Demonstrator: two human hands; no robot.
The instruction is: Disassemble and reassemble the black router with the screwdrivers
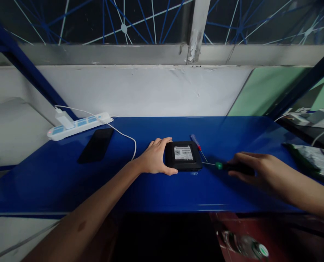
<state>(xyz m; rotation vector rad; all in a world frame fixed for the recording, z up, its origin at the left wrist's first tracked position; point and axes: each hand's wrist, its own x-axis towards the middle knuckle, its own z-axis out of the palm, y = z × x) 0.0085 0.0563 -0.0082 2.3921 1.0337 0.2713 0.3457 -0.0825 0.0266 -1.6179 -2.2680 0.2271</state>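
My left hand (158,156) grips the left side of a flat black box-shaped device (183,165) with a white printed label on top, fingers at its far edge and thumb at the near edge. The device lies on the blue table. In my right hand (251,165) is a screwdriver (230,166) with a black and green handle, held nearly level. Its thin shaft points left, and the tip is at the device's right side; whether it touches I cannot tell. Just behind, a second screwdriver (196,141) with a clear and red handle lies on the table.
A dark phone (96,145) and a white power strip (81,123) with a plugged-in charger (65,119) are on the left. From the charger a white cable (123,134) runs toward my left wrist. A shiny packet (312,162) lies at right. Below is a plastic bottle (245,245).
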